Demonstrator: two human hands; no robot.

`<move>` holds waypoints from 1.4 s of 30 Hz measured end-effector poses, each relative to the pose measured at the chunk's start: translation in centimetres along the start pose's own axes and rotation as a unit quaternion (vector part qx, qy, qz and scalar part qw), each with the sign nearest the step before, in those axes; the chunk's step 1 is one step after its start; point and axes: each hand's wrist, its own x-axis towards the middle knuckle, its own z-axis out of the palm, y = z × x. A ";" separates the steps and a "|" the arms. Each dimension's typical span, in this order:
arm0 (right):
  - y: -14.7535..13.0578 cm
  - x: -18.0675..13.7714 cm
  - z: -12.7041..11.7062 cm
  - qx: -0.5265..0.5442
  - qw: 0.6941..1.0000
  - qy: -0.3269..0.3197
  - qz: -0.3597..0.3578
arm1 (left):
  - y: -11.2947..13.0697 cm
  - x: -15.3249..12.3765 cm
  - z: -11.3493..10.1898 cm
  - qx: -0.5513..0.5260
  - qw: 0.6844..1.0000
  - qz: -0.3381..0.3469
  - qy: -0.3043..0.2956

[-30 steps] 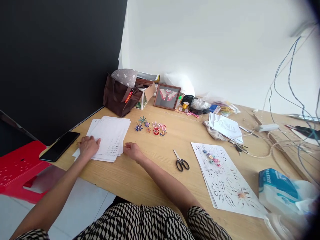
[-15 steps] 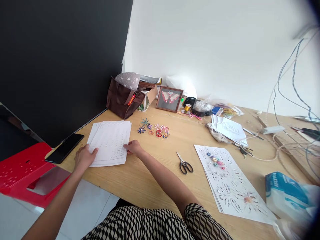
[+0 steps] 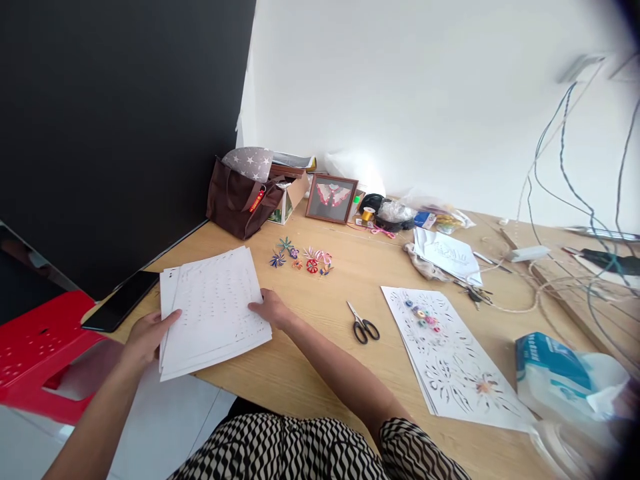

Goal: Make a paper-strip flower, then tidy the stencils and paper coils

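A stack of white printed sheets (image 3: 213, 310) is held above the near left part of the wooden table (image 3: 310, 347), tilted and overhanging its front edge. My left hand (image 3: 145, 335) grips the stack's left edge. On the stack's right edge sits my right hand (image 3: 270, 310), thumb on top. Small coloured paper flowers (image 3: 305, 258) lie just beyond the stack.
A black phone (image 3: 120, 300) lies at the table's left edge beside a red stool (image 3: 35, 347). Scissors (image 3: 363, 325) and white cut-out sheets (image 3: 450, 360) with paper coils lie to the right. A brown bag (image 3: 240, 197), a framed picture (image 3: 331, 198), cables and a tissue pack (image 3: 555, 377) crowd the back and right.
Both hands gathered the spread sheets into one stack, took hold of its edges and lifted it off the table toward me.
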 end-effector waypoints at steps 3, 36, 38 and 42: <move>1.2 -0.7 -0.3 0.021 0.998 0.036 -0.042 | 0.3 -0.8 1.1 -0.063 0.998 -0.015 -0.019; 6.4 -10.0 -13.7 0.172 0.912 0.281 -0.243 | 6.9 -5.9 17.0 -0.164 0.895 0.074 -0.409; 7.1 -10.3 -14.1 0.184 0.917 0.285 -0.212 | 6.5 -5.9 18.4 -0.161 0.892 0.081 -0.414; 8.4 -10.4 -14.9 0.165 0.920 0.325 -0.143 | 5.2 -6.4 20.4 -0.162 0.890 0.084 -0.417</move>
